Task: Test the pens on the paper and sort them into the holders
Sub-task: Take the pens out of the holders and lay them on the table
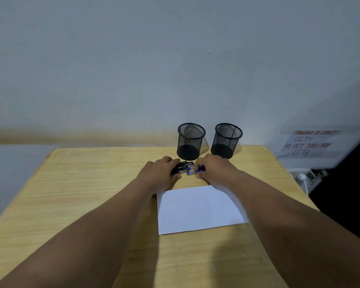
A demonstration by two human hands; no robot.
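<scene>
Nearest me, the white paper point(200, 208) lay flat on the wooden table point(75, 196), and I took it as my landmark. Just beyond its far edge, both hands met over a small bundle of pens point(186, 169). My left hand point(160, 173) had its fingers curled round the dark ends; my right hand point(213, 169) pinched the blue ends, thumb underneath. How many pens there were I could not tell. Behind the pens, farther from the paper, two black mesh holders stood upright, the left holder point(190, 141) just beside the right holder point(227, 140), not touching. Left of the paper the tabletop ran bare to its edge. Beyond rose a pale wall point(133, 69), with a handwritten CCTV notice point(312, 143) far right of the paper.
</scene>
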